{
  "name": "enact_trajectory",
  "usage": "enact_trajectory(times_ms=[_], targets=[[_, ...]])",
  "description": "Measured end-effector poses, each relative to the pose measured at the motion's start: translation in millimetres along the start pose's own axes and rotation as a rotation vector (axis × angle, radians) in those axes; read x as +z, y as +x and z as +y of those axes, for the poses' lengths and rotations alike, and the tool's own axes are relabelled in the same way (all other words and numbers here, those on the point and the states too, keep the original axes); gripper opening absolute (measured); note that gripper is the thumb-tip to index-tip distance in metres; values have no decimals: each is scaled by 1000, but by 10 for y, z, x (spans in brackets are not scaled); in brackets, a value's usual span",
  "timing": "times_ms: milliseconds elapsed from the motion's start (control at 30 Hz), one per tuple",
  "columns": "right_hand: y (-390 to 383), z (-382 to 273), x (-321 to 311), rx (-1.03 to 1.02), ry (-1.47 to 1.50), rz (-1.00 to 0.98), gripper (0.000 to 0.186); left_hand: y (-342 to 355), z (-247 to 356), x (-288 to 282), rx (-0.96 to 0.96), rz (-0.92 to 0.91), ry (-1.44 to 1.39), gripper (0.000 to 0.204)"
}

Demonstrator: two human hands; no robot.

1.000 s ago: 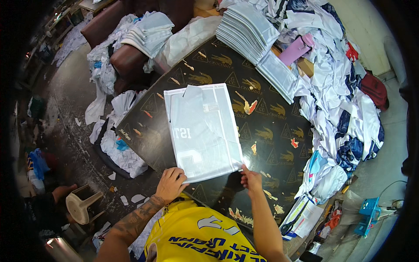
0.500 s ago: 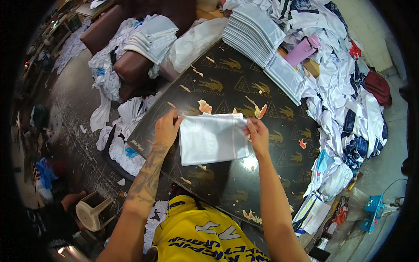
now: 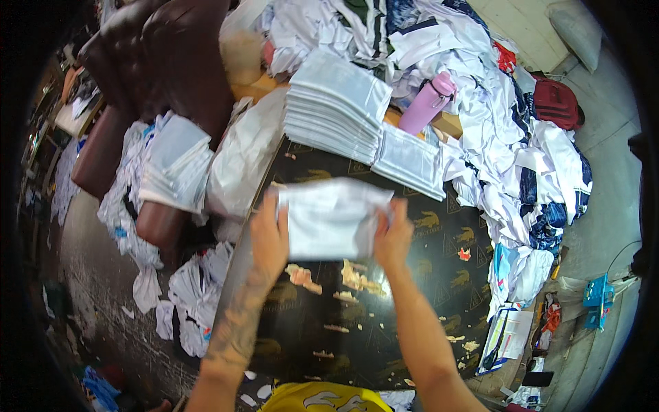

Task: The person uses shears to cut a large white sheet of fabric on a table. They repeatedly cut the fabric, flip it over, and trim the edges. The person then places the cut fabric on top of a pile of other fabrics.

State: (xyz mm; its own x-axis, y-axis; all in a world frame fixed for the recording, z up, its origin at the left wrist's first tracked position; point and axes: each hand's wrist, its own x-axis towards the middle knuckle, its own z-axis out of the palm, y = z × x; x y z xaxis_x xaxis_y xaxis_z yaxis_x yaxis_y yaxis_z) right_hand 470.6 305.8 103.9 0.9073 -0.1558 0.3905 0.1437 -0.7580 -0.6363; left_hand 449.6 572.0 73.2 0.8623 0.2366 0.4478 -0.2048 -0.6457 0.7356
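Note:
Between my two hands is a flat white packet (image 3: 328, 223) that looks like folded cloth in a shiny clear bag. It hangs over the dark table (image 3: 439, 275), slightly blurred by motion. My left hand (image 3: 270, 230) grips its left edge, fingers closed with the thumb on the near face. At the opposite edge my right hand (image 3: 393, 230) pinches the side. Just beyond stands a tall stack of similar packets (image 3: 336, 103), with a lower stack (image 3: 410, 161) against its right side.
A pink bottle (image 3: 427, 103) stands behind the lower stack. Loose white and navy clothes (image 3: 480, 144) heap along the right. On the left are a brown armchair (image 3: 158, 223), more packets (image 3: 175, 161) on it and a translucent plastic sheet (image 3: 247, 151). Peeled scraps (image 3: 360, 279) mark the tabletop.
The packet, lying on the table before, is now lifted up in both hands. My view has shifted forward, so the stacks appear nearer the middle. The right hand has closed on the packet's edge.

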Motion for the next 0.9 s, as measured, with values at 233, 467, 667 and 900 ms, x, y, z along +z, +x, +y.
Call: enact_trajectory(times_ms=[233, 467, 667, 900], targets=[[2972, -395, 419, -130, 72, 446, 26, 3836, 343, 478, 204, -19, 166, 40], [2993, 533, 1578, 198, 47, 158, 48, 3846, -583, 1393, -194, -269, 352, 51], [2768, 819, 1056, 143, 114, 136, 48, 3518, -1619, 847, -134, 75, -671, 45], [1199, 2601, -1401, 502, -232, 329, 35, -314, -1502, -159, 50, -67, 550, 63]])
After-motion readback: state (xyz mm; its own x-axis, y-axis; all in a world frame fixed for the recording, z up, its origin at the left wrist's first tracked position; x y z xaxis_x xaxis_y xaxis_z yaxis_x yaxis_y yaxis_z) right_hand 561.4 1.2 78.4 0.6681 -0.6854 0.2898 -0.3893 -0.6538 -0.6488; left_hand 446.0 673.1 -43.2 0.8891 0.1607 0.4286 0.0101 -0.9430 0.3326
